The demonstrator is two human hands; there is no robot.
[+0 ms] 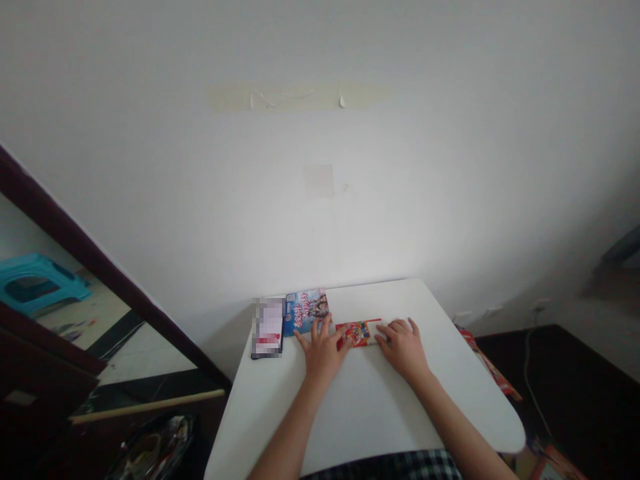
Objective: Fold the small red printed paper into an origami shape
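Observation:
A small red printed packet (358, 333) lies flat on the white table (380, 400) near its far edge. My left hand (323, 349) rests with fingers spread, its fingertips on the packet's left end and close to a blue printed card (306, 310). My right hand (403, 345) lies flat at the packet's right end, fingers touching it. A dark phone (269, 327) lies left of the blue card.
The table stands against a white wall. A dark door frame (75, 247) slants at the left, with a blue plastic stool (35, 280) beyond it. Red printed packaging (487, 363) lies on the floor at the right. A wooden stick (147, 405) lies at lower left.

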